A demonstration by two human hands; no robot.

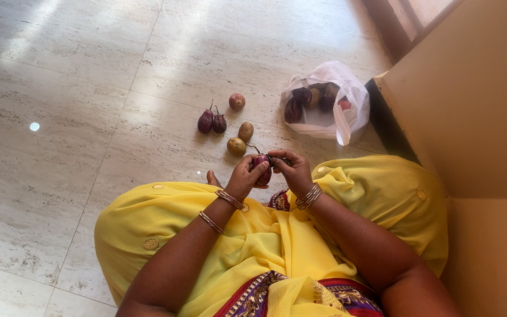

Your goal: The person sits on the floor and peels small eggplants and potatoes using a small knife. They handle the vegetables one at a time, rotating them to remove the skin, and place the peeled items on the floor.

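**Both hands gripping a small purple eggplant above the lap**

Head view: A white plastic bag (347,114) is lying on the pale stone floor (77,117), just beside the beige wall (470,100), with its mouth gaping toward the camera. Inside it, several dark purple eggplants (300,100) are showing, along with a brownish potato-like piece and a glimpse of something red at the right edge; how many things are lying deeper in the bag cannot be told.

The person, sitting on the floor in a yellow garment (253,240), is holding a small purple eggplant (263,167) in front of the knees, above the lap and close to the loose vegetables. The left hand (243,178) is wrapping its fingers around the eggplant's body from the left. The right hand (291,170) is pinching it at the upper end, where a dark piece is showing by the cap; what that piece is cannot be told. The eggplant's long axis is running roughly up and down in the picture, tilted slightly, with the stalk end pointing away from the person and the rounded end pointing back toward the lap.

On the floor beyond the hands, two more eggplants (212,122) are lying side by side with stalks pointing away, two potatoes (240,140) are sitting just beside them, and a reddish round onion (237,101) is resting a little farther off.
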